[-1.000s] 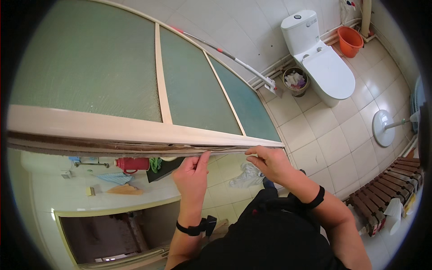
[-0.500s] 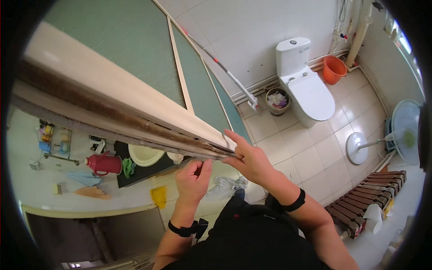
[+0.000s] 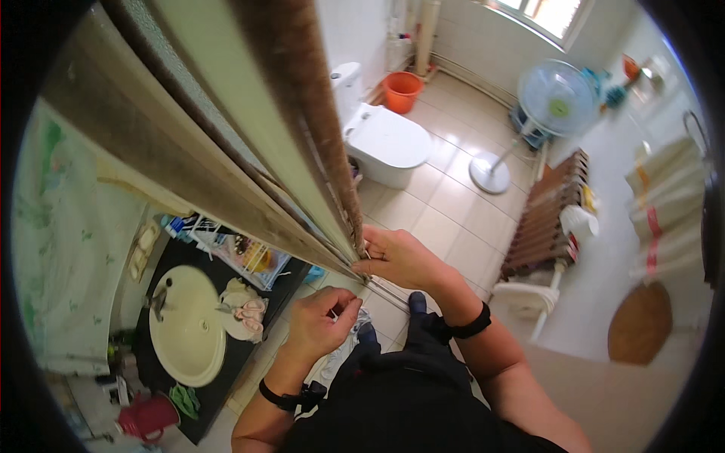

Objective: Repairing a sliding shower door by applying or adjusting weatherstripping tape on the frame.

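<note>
A sliding door's frame (image 3: 302, 90) runs diagonally from the upper left to the middle, showing pale and brown edges, grimy channels and a worn, fuzzy strip. My right hand (image 3: 396, 257) has its fingers wrapped round the lower end of the frame edge. My left hand (image 3: 325, 321) is closed in a pinch below and left of it, apart from the frame; a small pale bit shows at its fingers, too small to make out. A floor track (image 3: 389, 294) runs below my right hand, near my feet.
A toilet (image 3: 387, 143), orange bucket (image 3: 402, 93), standing fan (image 3: 559, 102) and brown radiator (image 3: 545, 211) are beyond the door. At left, a sink (image 3: 189, 325) is set in a dark counter, with a wire rack (image 3: 242, 253) and red thermos (image 3: 147, 417).
The view has swung so the frame points away from me instead of running across. My left hand has come away from the frame and lower; my right hand's raised index finger has curled onto the edge.
</note>
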Demonstrator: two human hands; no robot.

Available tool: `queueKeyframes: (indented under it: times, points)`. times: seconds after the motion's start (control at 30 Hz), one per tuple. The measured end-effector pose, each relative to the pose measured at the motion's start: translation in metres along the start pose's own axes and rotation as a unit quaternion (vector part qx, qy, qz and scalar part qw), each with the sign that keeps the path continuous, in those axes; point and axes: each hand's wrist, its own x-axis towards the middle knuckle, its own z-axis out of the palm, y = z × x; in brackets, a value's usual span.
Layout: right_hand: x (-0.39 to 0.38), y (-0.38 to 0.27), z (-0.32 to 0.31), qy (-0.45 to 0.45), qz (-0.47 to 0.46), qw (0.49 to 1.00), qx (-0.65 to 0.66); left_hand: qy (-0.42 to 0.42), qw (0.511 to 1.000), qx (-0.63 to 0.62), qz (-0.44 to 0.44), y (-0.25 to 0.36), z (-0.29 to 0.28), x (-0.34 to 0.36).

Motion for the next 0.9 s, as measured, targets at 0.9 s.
queueKeyframes:
  times: [0.9]
  points:
    - [-0.485, 0.303, 0.293, 0.384, 0.384, 0.838, -0.051, -0.139, 0.927, 0.148, 0.317, 0.150, 0.115, -0.011]
